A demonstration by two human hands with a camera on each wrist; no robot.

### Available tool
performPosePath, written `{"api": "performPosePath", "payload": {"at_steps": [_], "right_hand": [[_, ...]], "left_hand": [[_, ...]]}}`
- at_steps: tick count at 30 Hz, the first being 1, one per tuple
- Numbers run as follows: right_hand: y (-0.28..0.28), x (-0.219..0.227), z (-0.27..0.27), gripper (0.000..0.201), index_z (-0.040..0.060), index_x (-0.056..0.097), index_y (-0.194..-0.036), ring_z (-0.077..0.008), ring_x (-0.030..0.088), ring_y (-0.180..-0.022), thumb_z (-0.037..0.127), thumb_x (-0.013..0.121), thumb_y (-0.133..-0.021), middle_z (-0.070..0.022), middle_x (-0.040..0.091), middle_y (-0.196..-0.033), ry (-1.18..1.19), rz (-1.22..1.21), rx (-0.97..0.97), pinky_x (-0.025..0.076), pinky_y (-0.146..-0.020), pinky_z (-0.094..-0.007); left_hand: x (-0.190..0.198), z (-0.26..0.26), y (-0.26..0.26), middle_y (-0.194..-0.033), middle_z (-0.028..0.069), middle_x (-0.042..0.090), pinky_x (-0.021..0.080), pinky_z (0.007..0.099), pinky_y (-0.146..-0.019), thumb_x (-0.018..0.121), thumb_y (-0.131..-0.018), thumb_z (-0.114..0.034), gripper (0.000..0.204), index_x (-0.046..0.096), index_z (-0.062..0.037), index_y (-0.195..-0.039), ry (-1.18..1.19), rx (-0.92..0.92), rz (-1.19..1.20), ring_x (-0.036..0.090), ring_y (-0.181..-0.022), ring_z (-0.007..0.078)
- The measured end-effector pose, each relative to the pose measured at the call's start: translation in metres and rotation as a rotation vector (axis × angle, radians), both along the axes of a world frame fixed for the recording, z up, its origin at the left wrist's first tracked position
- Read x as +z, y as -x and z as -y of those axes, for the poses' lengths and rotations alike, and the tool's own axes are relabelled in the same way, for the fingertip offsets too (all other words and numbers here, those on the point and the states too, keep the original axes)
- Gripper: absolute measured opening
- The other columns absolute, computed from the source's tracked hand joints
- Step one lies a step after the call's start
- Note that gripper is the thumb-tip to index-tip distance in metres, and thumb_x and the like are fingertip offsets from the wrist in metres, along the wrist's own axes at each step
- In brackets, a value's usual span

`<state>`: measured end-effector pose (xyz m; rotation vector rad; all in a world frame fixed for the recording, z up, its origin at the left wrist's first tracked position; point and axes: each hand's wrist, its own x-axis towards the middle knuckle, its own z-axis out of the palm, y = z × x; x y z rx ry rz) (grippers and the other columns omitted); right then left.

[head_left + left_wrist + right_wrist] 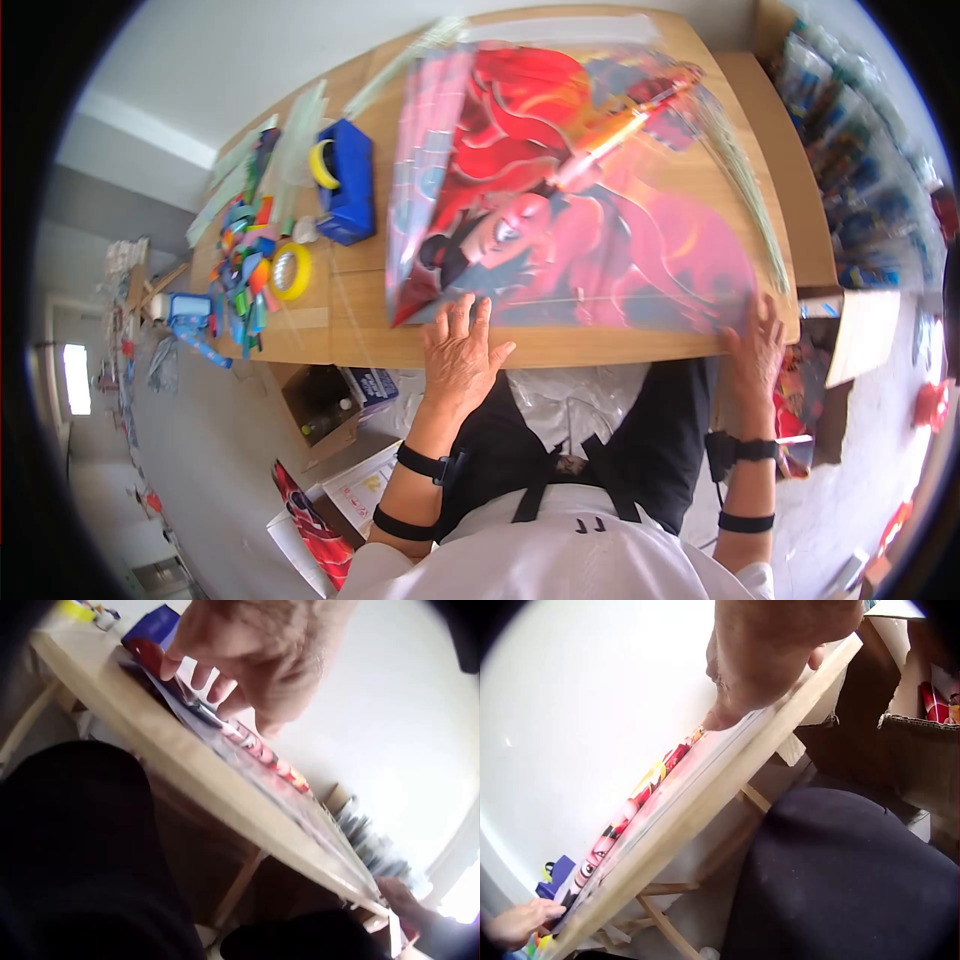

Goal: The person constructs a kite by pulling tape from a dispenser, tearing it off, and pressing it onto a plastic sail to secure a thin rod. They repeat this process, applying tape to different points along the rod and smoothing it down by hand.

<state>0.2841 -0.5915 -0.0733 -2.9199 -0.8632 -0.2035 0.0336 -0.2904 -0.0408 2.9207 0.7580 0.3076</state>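
Observation:
A large glossy printed sheet [560,200] with a red and pink cartoon figure lies on the wooden table [340,345]. At its lower left edge is my left hand [462,350], fingers spread and lightly bent, thumb out to the side. In the left wrist view, that hand [259,664] is over the sheet's edge with nothing in its fingers. My right hand [757,350] rests at the near right corner, fingers pointing forward. The right wrist view shows the thumb of this hand [769,664] at the sheet's edge, its other fingers mostly hidden.
A blue tape dispenser [350,190], a yellow tape roll [291,271] and a pile of coloured scraps [245,290] sit on the left. Thin sticks [745,180] lie along the right side. Cardboard boxes [785,170] and bagged goods [850,150] stand beyond the right edge.

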Motion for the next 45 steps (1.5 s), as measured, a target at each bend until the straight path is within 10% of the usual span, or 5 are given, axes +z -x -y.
{"api": "performPosePath", "payload": {"at_steps": [9,14,31,37,45], "right_hand": [[0.077,0.006,-0.081,0.003,0.0004,0.062,-0.083,-0.0307,0.057,-0.061,-0.001,0.062,-0.080,-0.0129,0.054,-0.068,-0.653,-0.445,0.325,0.047,-0.058,-0.0388],[0.128,0.014,-0.152,0.006,0.0021,0.061,-0.081,-0.0339,0.059,-0.066,0.000,0.064,-0.076,-0.0144,0.059,-0.072,-0.709,-0.557,0.706,0.047,-0.058,-0.0392],[0.137,-0.006,-0.176,0.007,0.0075,0.061,-0.080,-0.0276,0.058,-0.056,0.003,0.065,-0.076,-0.0079,0.056,-0.066,-0.698,-0.313,0.652,0.045,-0.050,-0.0366],[0.138,-0.013,-0.174,0.008,0.0074,0.060,-0.082,-0.0282,0.058,-0.056,0.004,0.065,-0.076,-0.0078,0.056,-0.067,-0.668,-0.285,0.655,0.046,-0.050,-0.0371],[0.138,-0.011,-0.174,0.009,0.0074,0.059,-0.082,-0.0280,0.058,-0.056,0.004,0.065,-0.076,-0.0077,0.056,-0.069,-0.686,-0.288,0.671,0.046,-0.049,-0.0371]], "left_hand": [[0.031,-0.210,0.031,-0.078,0.0006,0.059,0.044,0.0255,-0.063,0.061,-0.087,-0.011,0.012,0.066,-0.0004,-0.090,0.617,0.707,1.015,0.055,-0.069,0.0109],[0.040,-0.268,0.019,-0.072,-0.0018,0.052,0.045,0.0306,-0.057,0.069,-0.079,-0.017,0.018,0.064,-0.0059,-0.092,1.018,0.886,0.760,0.048,-0.059,0.0104],[0.009,-0.241,0.030,-0.066,0.0001,0.047,0.054,0.0451,-0.069,0.062,-0.077,-0.008,0.012,0.051,-0.0078,-0.069,1.301,0.533,1.320,0.049,-0.060,0.0119],[-0.017,-0.255,0.028,-0.068,0.0052,0.054,0.044,0.0370,-0.055,0.061,-0.077,-0.010,0.011,0.052,-0.0083,-0.070,1.925,0.911,1.076,0.056,-0.061,0.0195],[0.004,-0.247,0.020,-0.089,0.0079,0.060,0.048,0.0397,-0.059,0.067,-0.072,-0.009,0.031,0.059,0.0020,-0.100,0.664,0.867,1.438,0.059,-0.069,0.0198]]}}
